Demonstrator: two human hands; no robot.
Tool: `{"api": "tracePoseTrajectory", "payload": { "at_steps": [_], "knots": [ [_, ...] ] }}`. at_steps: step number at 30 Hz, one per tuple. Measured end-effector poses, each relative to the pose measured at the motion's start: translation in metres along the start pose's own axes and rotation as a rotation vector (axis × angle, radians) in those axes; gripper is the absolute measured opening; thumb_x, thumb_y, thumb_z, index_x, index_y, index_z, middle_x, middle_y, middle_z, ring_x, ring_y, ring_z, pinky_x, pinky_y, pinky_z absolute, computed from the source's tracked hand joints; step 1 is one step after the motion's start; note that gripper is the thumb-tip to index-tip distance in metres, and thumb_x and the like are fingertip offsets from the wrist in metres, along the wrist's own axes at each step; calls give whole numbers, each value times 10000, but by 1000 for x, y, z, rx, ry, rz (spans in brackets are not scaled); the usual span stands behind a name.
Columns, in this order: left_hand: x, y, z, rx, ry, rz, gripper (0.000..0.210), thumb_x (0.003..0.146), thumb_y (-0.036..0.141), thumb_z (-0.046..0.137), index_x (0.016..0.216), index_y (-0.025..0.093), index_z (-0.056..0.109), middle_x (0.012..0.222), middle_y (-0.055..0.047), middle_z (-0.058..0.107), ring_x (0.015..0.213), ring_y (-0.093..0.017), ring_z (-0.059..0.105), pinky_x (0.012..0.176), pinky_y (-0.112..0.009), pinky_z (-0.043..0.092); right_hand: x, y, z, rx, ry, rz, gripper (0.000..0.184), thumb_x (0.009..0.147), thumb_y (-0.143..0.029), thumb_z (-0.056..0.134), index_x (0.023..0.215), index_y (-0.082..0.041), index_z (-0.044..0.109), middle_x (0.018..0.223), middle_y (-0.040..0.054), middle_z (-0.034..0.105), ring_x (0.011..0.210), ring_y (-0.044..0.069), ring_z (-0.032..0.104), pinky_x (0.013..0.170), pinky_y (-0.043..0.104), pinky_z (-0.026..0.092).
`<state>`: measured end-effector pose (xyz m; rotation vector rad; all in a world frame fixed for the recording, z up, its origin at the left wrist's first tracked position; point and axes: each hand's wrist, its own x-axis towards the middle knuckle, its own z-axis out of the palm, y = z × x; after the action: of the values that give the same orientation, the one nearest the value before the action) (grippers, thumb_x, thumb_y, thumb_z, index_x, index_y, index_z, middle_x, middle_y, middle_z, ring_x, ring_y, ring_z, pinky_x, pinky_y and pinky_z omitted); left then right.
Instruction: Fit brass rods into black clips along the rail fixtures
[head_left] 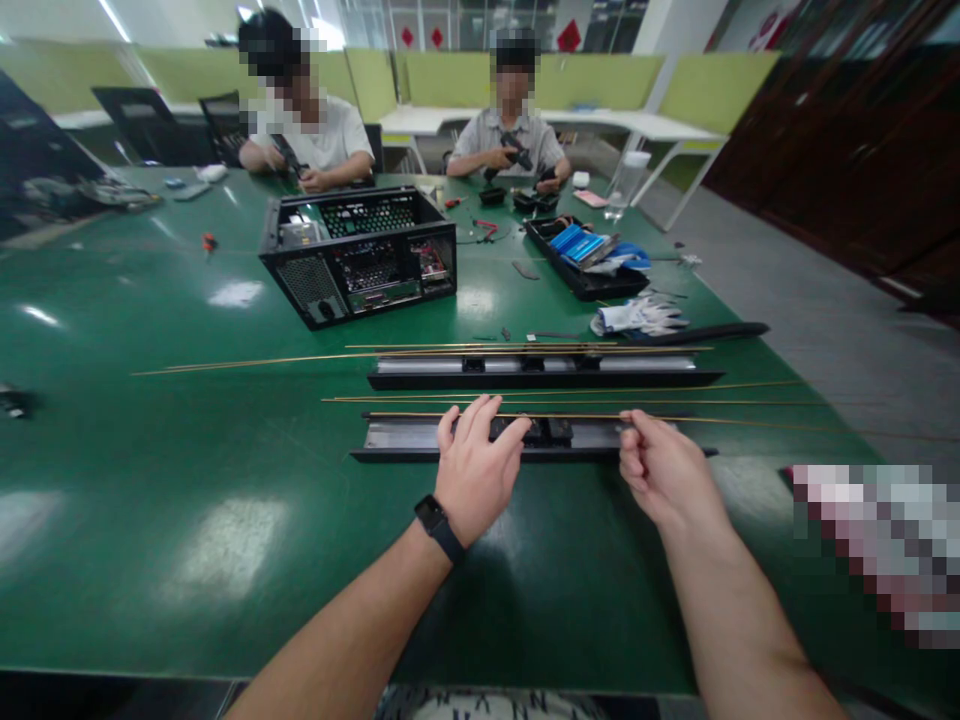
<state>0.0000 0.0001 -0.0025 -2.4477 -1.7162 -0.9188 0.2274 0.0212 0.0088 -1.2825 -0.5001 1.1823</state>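
My left hand (pixel 480 470), with a dark watch at its wrist, lies over a long black-and-silver channel (pixel 397 436). Its fingers are spread at the channel's far edge; whether they touch a thin brass-coloured rod (pixel 577 415) is unclear. This rod runs along that edge, and my right hand (pixel 664 462) pinches it near the channel's right part. Small black blocks (pixel 559 430) sit inside the channel, partly hidden by my left hand. Farther off lies a similar channel (pixel 420 366) with several thin rods (pixel 300 360) across it. More thin rods (pixel 420 399) stretch between the two channels.
An open black computer case (pixel 360 260) stands beyond the channels. To the right are a black tray (pixel 592 288) with blue items, white gloves (pixel 637 315) and a clear bottle (pixel 626 185). Two people sit across the green table (pixel 150 480), handling dark objects.
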Motion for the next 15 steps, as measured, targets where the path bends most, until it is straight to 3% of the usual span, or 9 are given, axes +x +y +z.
{"api": "tracePoseTrajectory", "payload": {
  "at_steps": [15],
  "knots": [
    [1, 2, -2, -4, -3, -4, 295, 963, 278, 521, 1223, 362, 631, 1437, -72, 535, 1409, -241, 406, 1164, -526, 217, -1, 1, 2, -21, -1, -22, 143, 796, -268, 708, 864, -170, 630, 525, -48, 547, 294, 58, 364, 225, 148, 216]
  ]
}}
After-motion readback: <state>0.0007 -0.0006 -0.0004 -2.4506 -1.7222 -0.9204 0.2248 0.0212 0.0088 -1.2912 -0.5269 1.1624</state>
